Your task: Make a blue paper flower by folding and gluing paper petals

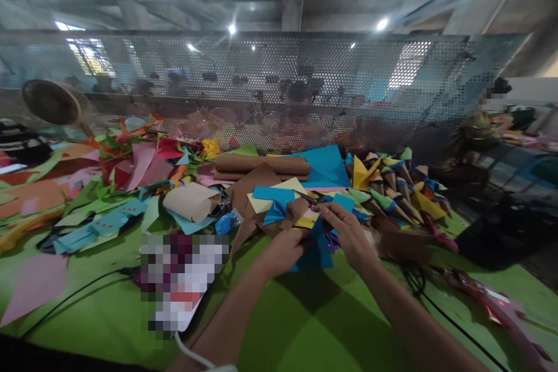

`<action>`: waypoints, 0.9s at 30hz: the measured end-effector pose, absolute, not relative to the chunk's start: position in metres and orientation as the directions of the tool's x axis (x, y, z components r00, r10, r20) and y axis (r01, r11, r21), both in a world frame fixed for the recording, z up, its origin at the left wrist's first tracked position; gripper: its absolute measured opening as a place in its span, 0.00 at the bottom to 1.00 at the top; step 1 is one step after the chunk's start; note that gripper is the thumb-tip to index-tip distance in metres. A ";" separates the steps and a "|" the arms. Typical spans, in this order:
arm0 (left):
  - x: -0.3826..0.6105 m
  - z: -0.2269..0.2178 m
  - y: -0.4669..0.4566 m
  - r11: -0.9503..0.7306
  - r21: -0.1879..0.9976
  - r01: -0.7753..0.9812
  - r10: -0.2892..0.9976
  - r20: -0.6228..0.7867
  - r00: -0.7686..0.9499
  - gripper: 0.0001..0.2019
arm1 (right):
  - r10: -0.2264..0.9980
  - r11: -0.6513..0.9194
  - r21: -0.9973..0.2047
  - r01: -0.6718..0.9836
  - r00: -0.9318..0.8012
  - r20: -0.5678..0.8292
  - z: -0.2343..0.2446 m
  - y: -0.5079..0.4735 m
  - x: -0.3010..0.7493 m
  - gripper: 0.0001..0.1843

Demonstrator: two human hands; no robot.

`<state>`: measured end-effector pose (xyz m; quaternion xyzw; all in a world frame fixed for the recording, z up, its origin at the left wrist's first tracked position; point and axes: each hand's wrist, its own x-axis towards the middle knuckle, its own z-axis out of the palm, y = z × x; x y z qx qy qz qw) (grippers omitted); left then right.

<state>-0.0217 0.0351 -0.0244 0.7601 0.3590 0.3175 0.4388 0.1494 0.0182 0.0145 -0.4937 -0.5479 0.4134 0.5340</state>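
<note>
My left hand [283, 254] is closed at the left edge of a blue sheet piece [321, 253], which looks like felt or stiff paper and hangs over the table's front area. The fingers of my right hand [346, 231] pinch together at the top of that same piece. Just behind the hands lie a flat blue strip [274, 194], a pale yellow sheet [257, 203] and brown pieces [246, 232]. Something purple [332, 242] shows beneath my right hand, its kind unclear. A dark slim tool near the right fingertips is too blurred to name.
Brown cones with coloured tips [387, 200] are heaped at the right. A pink glue gun [501, 302] with a black cord lies front right. Coloured scraps [143, 165] pile up left, beside a beige roll [189, 202] and a blurred-out power strip [192, 285]. A perforated metal screen [261, 81] stands behind.
</note>
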 end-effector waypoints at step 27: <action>-0.029 -0.013 0.043 -0.162 0.983 -0.089 0.950 0.180 0.256 0.14 | 0.991 0.136 -0.989 0.056 0.009 0.137 0.007 0.025 0.151 0.18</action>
